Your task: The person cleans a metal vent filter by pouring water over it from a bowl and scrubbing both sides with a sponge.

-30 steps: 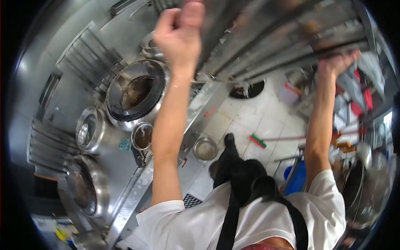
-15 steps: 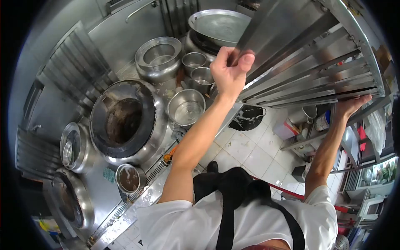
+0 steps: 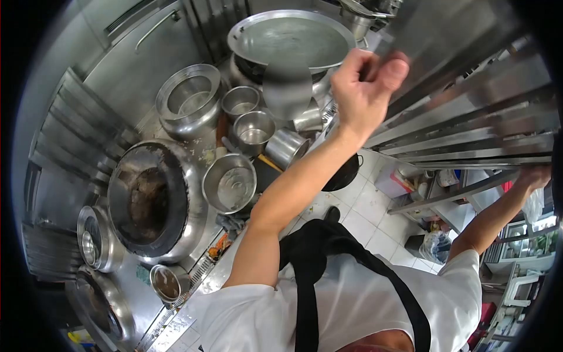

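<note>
A large slatted metal panel (image 3: 469,102), like a hood baffle filter, is raised across the upper right and smeared by motion. My left hand (image 3: 368,91) is closed around its near left edge, thumb on top. At the far right, my right hand (image 3: 535,176) is at the panel's lower edge; its fingers are mostly hidden. Left of my left hand stands a wide wok (image 3: 293,42) of cloudy water. Below it are metal pots (image 3: 254,132) and a blurred grey rounded shape (image 3: 287,88) that I cannot identify.
A soot-stained wok burner (image 3: 146,199) and a water-filled pot (image 3: 230,183) sit on the range to the left. Slatted panels (image 3: 82,117) lean against the back wall. A black basin (image 3: 343,175) rests on the tiled floor (image 3: 369,214); shelving (image 3: 451,196) stands right.
The slatted panel and both my hands have shifted right in view. The view has turned, so the range and pots appear farther left and more of the water-filled wok shows.
</note>
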A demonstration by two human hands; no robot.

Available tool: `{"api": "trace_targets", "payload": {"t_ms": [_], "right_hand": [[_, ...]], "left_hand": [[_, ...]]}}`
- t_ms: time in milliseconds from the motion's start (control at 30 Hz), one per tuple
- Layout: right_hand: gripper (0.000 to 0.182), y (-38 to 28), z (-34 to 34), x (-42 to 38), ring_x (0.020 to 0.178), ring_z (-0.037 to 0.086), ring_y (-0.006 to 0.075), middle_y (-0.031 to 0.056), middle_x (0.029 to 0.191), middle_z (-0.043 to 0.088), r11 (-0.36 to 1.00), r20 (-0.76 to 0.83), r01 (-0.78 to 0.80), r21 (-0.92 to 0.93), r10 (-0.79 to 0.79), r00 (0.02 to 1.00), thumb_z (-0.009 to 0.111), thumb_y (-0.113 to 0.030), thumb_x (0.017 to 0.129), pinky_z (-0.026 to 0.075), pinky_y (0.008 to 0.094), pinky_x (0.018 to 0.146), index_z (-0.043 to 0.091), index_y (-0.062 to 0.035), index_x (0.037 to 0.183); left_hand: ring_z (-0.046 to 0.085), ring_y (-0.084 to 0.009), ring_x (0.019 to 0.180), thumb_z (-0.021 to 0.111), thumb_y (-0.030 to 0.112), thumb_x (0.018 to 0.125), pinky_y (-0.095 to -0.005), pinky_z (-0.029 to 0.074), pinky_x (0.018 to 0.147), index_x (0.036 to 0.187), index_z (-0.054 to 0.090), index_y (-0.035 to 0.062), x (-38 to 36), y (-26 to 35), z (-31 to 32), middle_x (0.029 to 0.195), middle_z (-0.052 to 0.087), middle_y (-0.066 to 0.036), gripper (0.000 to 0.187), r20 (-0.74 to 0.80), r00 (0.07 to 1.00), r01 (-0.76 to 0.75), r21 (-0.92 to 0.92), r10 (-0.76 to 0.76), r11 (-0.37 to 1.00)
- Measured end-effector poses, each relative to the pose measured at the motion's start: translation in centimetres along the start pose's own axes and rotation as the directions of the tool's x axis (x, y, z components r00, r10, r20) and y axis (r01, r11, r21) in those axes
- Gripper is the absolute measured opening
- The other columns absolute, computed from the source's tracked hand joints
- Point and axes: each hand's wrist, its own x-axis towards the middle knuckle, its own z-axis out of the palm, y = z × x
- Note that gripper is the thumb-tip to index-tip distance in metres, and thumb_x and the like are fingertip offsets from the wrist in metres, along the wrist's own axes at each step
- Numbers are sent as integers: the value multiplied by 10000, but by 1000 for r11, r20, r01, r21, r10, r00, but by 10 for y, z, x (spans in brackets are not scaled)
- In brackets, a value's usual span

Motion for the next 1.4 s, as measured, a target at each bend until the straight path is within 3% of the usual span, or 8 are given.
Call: {"api": "trace_targets", "payload": {"t_ms": [233, 433, 667, 833, 967, 1233, 1300, 1400], "right_hand": [[854, 95, -28, 41, 1270, 502, 368, 160, 1422, 478, 993, -217, 6, -122, -33, 976, 429, -730, 892, 488, 521, 1022, 457, -63, 1424], [923, 192, -94, 81, 1290, 483, 333, 155, 1463, 446, 996, -179, -41, -83, 26, 984, 482, -769, 871, 463, 490, 1038, 421, -61, 1461], [1009, 223, -82, 96, 1341, 423, 340, 166, 1499, 394, 988, -189, -70, -140, 42, 981, 511, -809, 833, 394, 505, 1108, 384, -45, 1478], [1034, 236, -49, 98, 1380, 389, 357, 176, 1506, 380, 991, -99, -116, -65, 109, 989, 523, -821, 811, 401, 518, 1116, 384, -44, 1478], [966, 262, -12, 95, 1297, 489, 329, 138, 1436, 479, 986, 7, -142, 92, 142, 990, 588, -789, 796, 496, 523, 1016, 465, -52, 1409], [809, 339, 52, 80, 1156, 530, 224, 67, 1347, 520, 921, 293, -295, 255, 217, 931, 575, -704, 883, 482, 389, 941, 466, -102, 1414], [734, 313, 95, 65, 1024, 547, 185, 41, 1218, 557, 915, 228, -314, 253, 260, 938, 562, -678, 909, 493, 347, 842, 494, -100, 1357], [720, 370, 77, 101, 1142, 555, 236, 85, 1302, 567, 855, 451, -433, 286, 279, 848, 524, -612, 964, 474, 359, 946, 450, -69, 1431]], "left_hand": [[379, -74, 571, 817, 576, 762, -249, 318, 514, 711, 535, 49, -13, -135, 105, 590, 387, 57, 600, 124, 987, 108, -2, -106, 994], [364, -65, 615, 764, 573, 813, -252, 324, 542, 708, 556, 32, -2, -256, 166, 612, 369, 70, 589, 154, 970, 176, 97, -189, 980], [435, -55, 621, 775, 550, 819, -244, 364, 555, 771, 639, 10, 10, -293, 192, 641, 482, 59, 559, 161, 959, 221, 82, -232, 972], [446, -46, 617, 785, 553, 812, -236, 365, 549, 804, 659, 10, 18, -272, 169, 644, 500, 61, 557, 85, 968, 233, 50, -236, 971], [401, -42, 613, 720, 623, 835, -225, 304, 545, 761, 623, 23, 29, -272, 121, 644, 450, 79, 612, -34, 998, 51, 216, -45, 975], [341, -59, 633, 686, 538, 894, -269, 287, 524, 727, 534, 15, 59, -278, 42, 654, 361, 68, 570, -221, 975, 72, 426, 27, 902], [343, -69, 631, 679, 539, 897, -282, 286, 519, 749, 537, 4, 66, -280, 25, 645, 346, 54, 574, -188, 982, 83, 471, 8, 878], [373, -72, 594, 714, 586, 858, -274, 318, 515, 773, 592, 11, 90, -281, 3, 608, 422, 44, 594, -16, 998, 67, 370, -66, 926]]}}
